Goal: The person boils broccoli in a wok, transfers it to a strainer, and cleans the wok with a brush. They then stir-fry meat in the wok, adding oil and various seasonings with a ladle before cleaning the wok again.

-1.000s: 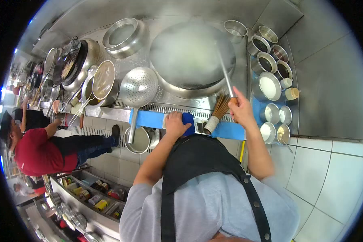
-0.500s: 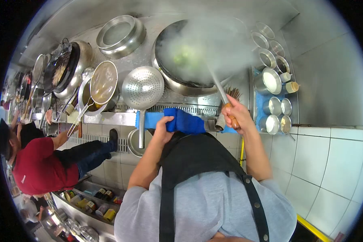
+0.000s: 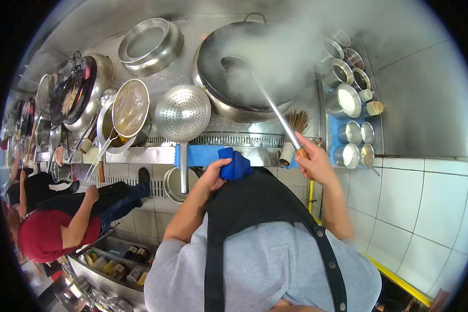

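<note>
In my left hand (image 3: 217,174) a blue cloth (image 3: 235,163) is gripped at the counter's front edge. My right hand (image 3: 315,158) is closed round the wooden handle of a long metal ladle (image 3: 278,113). The ladle's dark bowl lies inside a large wok (image 3: 218,65), which sits on a round steel burner ring. Thick steam hides the right part of the wok and whatever is in there. Just left of my right hand, a bamboo brush (image 3: 297,121) stands by the counter edge.
A perforated skimmer (image 3: 183,113) and a mesh strainer (image 3: 130,108) lie left of the wok. Seasoning containers (image 3: 348,100) line the right side. Another wok (image 3: 70,93) is far left. A co-worker in a red shirt (image 3: 57,229) stands at the left.
The cloth has bunched up closer to my left hand. The ladle's bowl now shows at the wok's left, and the green food is out of sight. The co-worker's arm has moved.
</note>
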Tool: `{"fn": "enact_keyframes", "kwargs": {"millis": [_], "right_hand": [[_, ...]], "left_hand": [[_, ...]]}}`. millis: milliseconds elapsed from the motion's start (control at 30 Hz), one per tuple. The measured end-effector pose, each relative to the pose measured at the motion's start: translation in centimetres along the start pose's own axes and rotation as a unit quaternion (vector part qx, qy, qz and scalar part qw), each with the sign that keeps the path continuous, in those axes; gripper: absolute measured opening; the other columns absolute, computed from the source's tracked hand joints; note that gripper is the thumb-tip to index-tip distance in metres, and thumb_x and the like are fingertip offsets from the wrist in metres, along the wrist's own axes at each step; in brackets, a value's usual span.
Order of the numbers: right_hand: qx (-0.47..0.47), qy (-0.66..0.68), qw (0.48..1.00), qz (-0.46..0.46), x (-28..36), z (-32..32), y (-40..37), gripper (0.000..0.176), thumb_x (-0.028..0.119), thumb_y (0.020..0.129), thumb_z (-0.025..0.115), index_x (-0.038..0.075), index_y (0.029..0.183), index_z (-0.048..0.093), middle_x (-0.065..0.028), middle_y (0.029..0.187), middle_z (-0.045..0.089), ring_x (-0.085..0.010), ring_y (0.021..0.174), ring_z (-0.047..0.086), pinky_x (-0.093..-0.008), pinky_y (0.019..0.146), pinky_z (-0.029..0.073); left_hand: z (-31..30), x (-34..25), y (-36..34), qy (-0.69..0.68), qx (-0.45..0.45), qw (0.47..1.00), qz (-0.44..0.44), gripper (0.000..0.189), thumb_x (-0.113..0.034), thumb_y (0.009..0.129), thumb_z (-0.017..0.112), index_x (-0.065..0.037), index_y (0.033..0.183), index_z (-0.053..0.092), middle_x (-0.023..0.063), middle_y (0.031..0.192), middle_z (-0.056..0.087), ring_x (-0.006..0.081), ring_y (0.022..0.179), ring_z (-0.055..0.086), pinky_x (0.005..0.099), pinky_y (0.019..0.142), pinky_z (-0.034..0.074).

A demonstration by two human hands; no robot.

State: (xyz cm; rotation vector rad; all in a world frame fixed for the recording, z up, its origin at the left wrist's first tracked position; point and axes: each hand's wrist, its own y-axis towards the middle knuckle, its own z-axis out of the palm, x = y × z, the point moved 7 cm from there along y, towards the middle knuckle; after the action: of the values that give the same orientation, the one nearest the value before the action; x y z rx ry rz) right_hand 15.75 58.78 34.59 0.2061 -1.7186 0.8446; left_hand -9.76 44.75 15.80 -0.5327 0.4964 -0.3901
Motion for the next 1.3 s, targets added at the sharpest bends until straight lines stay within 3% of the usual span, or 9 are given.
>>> {"fn": "enact_keyframes", "kwargs": {"millis": [233, 300, 367, 467, 633, 767, 867, 1100, 1300], "right_hand": [[-0.164, -0.010, 0.984, -0.074, -0.7, -3.1, 4.7, 0.071, 0.003, 0.094, 0.064, 0.010, 0.161, 0.041, -0.0032, 0.089, 0.065, -0.0099, 0.058, 0.053, -0.0255, 0.053, 0.045], [-0.250, -0.171, 0.947, -0.108, -0.5, -5.2, 6.6, 0.069, 0.004, 0.095, 0.064, 0.012, 0.160, 0.042, -0.0061, 0.090, 0.067, -0.0102, 0.057, 0.053, -0.0257, 0.053, 0.045], [-0.234, -0.187, 0.953, -0.051, -0.8, -5.8, 7.2, 0.073, 0.006, 0.097, 0.064, 0.016, 0.164, 0.036, -0.0068, 0.084, 0.065, -0.0103, 0.056, 0.054, -0.0255, 0.050, 0.045], [-0.110, 0.004, 0.994, 0.020, -2.4, -4.7, 7.9, 0.076, 0.010, 0.098, 0.063, 0.015, 0.166, 0.028, -0.0069, 0.084, 0.063, -0.0104, 0.057, 0.055, -0.0257, 0.047, 0.044], [0.071, 0.341, 0.937, 0.019, -0.8, -2.0, 6.0, 0.078, 0.005, 0.096, 0.063, 0.008, 0.164, 0.026, -0.0085, 0.092, 0.061, -0.0104, 0.059, 0.053, -0.0255, 0.047, 0.044], [0.073, 0.187, 0.979, -0.039, -1.3, -2.2, 4.1, 0.080, 0.004, 0.096, 0.063, 0.008, 0.166, 0.024, -0.0047, 0.089, 0.059, -0.0094, 0.064, 0.056, -0.0249, 0.050, 0.046], [0.038, 0.097, 0.992, -0.066, -0.9, -3.0, 1.9, 0.079, 0.003, 0.095, 0.063, 0.011, 0.166, 0.027, -0.0028, 0.087, 0.058, -0.0085, 0.062, 0.054, -0.0248, 0.051, 0.045], [0.034, -0.036, 0.999, 0.003, 0.0, -5.9, 0.6, 0.073, 0.003, 0.093, 0.065, 0.011, 0.161, 0.038, 0.0001, 0.085, 0.059, -0.0069, 0.062, 0.052, -0.0234, 0.052, 0.044], [-0.097, -0.073, 0.989, -0.084, -3.3, -5.8, 5.3, 0.066, 0.006, 0.091, 0.070, 0.006, 0.153, 0.050, -0.0006, 0.093, 0.063, -0.0108, 0.082, 0.056, -0.0277, 0.080, 0.050]], "left_hand": [[3.1, -2.0, -0.2, 0.080, 0.022, 0.996, 0.027, 0.050, -0.023, 0.098, 0.066, 0.000, 0.141, 0.052, 0.0158, 0.131, 0.066, 0.0329, 0.115, 0.069, 0.0490, 0.091, 0.060], [3.9, -2.7, -0.2, 0.107, -0.006, 0.993, 0.047, 0.051, -0.024, 0.100, 0.066, -0.001, 0.142, 0.050, 0.0156, 0.131, 0.066, 0.0326, 0.116, 0.069, 0.0482, 0.086, 0.062], [5.0, -3.3, 0.8, 0.108, -0.024, 0.992, 0.057, 0.052, -0.030, 0.102, 0.066, -0.003, 0.143, 0.050, 0.0158, 0.131, 0.066, 0.0315, 0.118, 0.068, 0.0459, 0.083, 0.063], [9.1, -5.5, 3.0, 0.086, -0.036, 0.990, 0.107, 0.055, -0.043, 0.106, 0.058, -0.003, 0.143, 0.049, 0.0174, 0.132, 0.065, 0.0326, 0.115, 0.069, 0.0457, 0.082, 0.062], [14.2, -8.4, 8.2, 0.053, -0.060, 0.989, 0.122, 0.059, -0.052, 0.109, 0.047, -0.002, 0.139, 0.048, 0.0204, 0.127, 0.066, 0.0350, 0.104, 0.071, 0.0451, 0.079, 0.063], [14.4, -9.2, 11.6, 0.104, -0.119, 0.976, 0.153, 0.052, -0.046, 0.105, 0.058, 0.000, 0.126, 0.051, 0.0192, 0.110, 0.068, 0.0345, 0.089, 0.073, 0.0427, 0.074, 0.063], [12.7, -9.2, 14.4, 0.088, -0.145, 0.981, 0.089, 0.029, -0.025, 0.091, 0.068, -0.004, 0.109, 0.059, 0.0144, 0.092, 0.069, 0.0261, 0.074, 0.070, 0.0354, 0.058, 0.056], [12.0, -8.8, 15.6, 0.036, -0.172, 0.964, 0.199, 0.018, -0.019, 0.090, 0.065, -0.005, 0.100, 0.060, 0.0103, 0.086, 0.067, 0.0233, 0.071, 0.066, 0.0346, 0.057, 0.051], [12.3, -8.1, 14.4, 0.019, -0.154, 0.966, 0.208, 0.022, -0.020, 0.091, 0.066, -0.004, 0.104, 0.058, 0.0104, 0.091, 0.066, 0.0249, 0.074, 0.066, 0.0372, 0.057, 0.051]]}}
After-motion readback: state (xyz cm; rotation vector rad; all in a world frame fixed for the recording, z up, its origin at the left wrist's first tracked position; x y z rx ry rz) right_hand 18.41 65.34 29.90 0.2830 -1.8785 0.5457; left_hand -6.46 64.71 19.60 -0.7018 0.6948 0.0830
